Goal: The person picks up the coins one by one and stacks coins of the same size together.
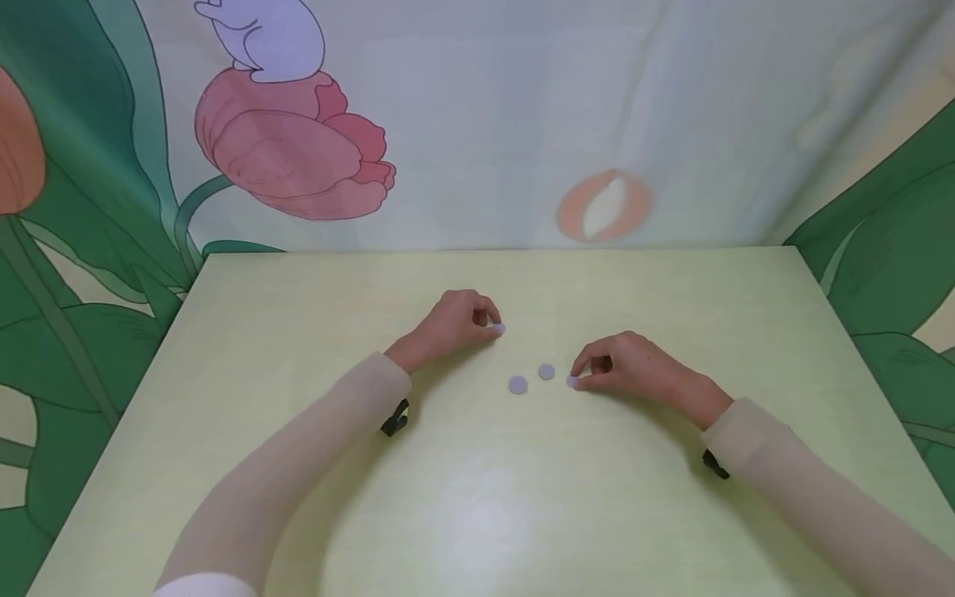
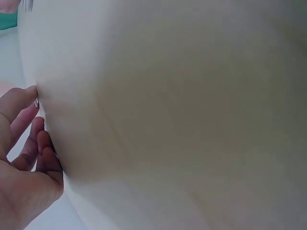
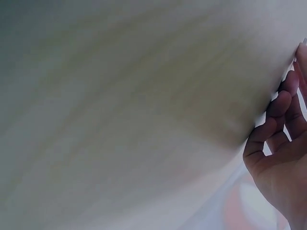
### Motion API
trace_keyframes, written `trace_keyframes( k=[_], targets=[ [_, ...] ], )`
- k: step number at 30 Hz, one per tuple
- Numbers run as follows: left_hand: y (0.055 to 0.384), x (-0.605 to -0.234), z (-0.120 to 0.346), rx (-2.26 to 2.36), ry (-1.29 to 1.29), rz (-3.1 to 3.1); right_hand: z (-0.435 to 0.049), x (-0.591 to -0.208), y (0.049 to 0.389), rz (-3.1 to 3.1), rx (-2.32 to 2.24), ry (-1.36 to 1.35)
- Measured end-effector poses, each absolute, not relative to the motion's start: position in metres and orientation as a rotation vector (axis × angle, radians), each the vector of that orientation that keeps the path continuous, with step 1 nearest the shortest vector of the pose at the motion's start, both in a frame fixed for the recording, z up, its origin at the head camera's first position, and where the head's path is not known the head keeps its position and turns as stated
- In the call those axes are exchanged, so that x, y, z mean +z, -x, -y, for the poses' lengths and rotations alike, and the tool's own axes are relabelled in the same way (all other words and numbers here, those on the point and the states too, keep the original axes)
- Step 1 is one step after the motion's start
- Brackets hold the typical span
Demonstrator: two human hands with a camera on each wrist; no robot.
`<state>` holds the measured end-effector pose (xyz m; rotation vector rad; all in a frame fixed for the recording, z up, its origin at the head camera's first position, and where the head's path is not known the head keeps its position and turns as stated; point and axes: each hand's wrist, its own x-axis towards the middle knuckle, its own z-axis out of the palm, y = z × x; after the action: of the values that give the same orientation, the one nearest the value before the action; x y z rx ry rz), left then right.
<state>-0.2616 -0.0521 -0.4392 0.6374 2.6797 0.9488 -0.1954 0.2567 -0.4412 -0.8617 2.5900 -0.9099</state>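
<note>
My left hand [image 1: 457,322] pinches a small pale lilac disc [image 1: 499,329] between thumb and forefinger, low over the table. In the left wrist view the disc [image 2: 36,102] shows edge-on at the fingertips. To the right, my right hand [image 1: 634,365] holds another pale disc [image 1: 572,381] by its edge at the tabletop. Two more discs lie flat between the hands: a larger one [image 1: 518,385] and a slightly smaller one [image 1: 546,371], close to the right fingertips. The right wrist view shows the right hand [image 3: 283,143] with its other fingers curled near the table surface.
The pale yellow table [image 1: 477,481] fills the lower part of the head view. Behind it hangs a white curtain [image 1: 477,124] printed with flowers and leaves. Dark bands [image 1: 395,418] show under the sleeve cuffs.
</note>
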Motion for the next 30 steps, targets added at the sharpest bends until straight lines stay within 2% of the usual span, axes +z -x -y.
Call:
trace_keyframes(
  k=[10, 30],
  targets=[
    [0.262, -0.425, 0.055, 0.999, -0.653, -2.703, -0.252, -0.439, 0.196, -2.61, -0.876, 0.85],
    [0.24, -0.418, 0.054, 1.044, -0.884, -2.743, -0.252, -0.434, 0.199, -2.565, -0.843, 0.829]
  ],
)
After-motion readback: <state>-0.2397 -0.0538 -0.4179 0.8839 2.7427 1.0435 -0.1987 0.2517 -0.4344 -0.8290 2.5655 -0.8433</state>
